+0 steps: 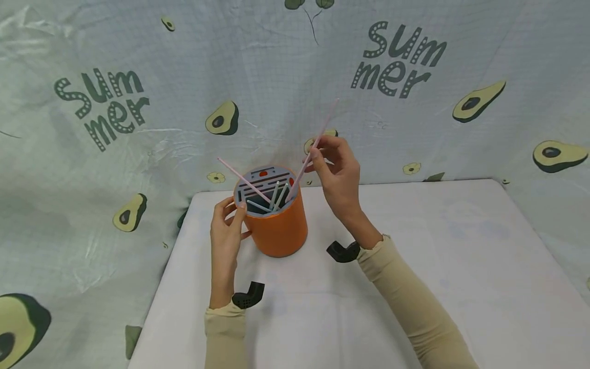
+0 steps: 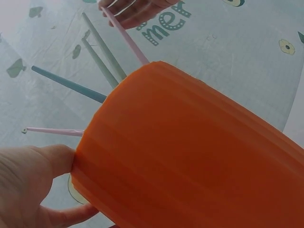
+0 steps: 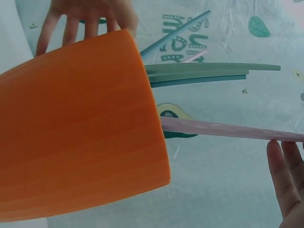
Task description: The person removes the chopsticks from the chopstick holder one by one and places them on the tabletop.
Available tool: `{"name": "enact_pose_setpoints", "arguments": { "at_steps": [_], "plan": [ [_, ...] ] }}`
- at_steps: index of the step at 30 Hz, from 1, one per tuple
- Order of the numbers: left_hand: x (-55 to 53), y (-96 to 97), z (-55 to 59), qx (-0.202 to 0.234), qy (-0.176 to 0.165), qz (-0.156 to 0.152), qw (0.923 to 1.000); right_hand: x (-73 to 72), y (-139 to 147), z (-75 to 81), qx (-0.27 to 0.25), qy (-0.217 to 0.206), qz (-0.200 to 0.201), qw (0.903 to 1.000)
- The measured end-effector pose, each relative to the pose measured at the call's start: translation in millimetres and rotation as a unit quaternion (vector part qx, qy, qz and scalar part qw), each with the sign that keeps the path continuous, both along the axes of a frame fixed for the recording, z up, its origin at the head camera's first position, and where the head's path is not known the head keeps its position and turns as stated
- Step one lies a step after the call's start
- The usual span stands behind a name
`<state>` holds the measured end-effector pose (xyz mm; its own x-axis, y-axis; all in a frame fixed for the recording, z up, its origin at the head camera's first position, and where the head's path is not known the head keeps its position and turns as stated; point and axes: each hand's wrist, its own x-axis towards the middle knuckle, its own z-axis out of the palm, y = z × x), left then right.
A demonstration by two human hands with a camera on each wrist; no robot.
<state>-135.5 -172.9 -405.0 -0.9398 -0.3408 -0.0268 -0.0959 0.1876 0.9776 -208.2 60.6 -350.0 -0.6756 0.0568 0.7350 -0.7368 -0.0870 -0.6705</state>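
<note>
Orange cup nearest wrist cameras; left hand grips its side; right hand pinches pink straw above cup: pinch lightly, brace cup.

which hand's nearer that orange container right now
Left. The left hand touches the left side of the orange container; the right hand, pinching a pink stick, is above its right rim, not touching.

Left forearm reaching straight from the near side, left hand curved in a grip, right forearm slanting from near right (both sleeved), right hand farther off, pinching.
</note>
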Motion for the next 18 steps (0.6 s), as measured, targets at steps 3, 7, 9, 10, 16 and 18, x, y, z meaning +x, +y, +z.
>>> {"name": "enact_pose_setpoints", "arguments": {
  "at_steps": [3,7,9,10,16,18],
  "plan": [
    [0.2,0.0,-0.8,0.000,0.003,0.000,1.0000,0.7,3,1.6,-0.029,0.009,-0.014,0.9994],
    [-0.5,0.8,-1.8,0.002,0.005,-0.001,1.0000,1.7,8,6.5,-0.067,0.018,-0.042,0.9967],
    [-0.7,1.1,-1.9,0.005,0.008,-0.001,1.0000,2.1,11,9.7,-0.077,0.022,-0.051,0.9955],
    [-0.8,1.3,-1.8,0.005,0.008,0.000,1.0000,2.3,13,11.0,-0.079,0.022,-0.054,0.9951],
    [-0.5,1.1,-1.0,0.004,0.004,0.001,1.0000,5.6,26,10.5,-0.062,0.001,-0.052,0.9967],
    [-0.9,0.7,-0.5,0.005,0.004,0.001,1.0000,6.4,31,8.2,-0.048,-0.012,-0.052,0.9974]
  ]
}}
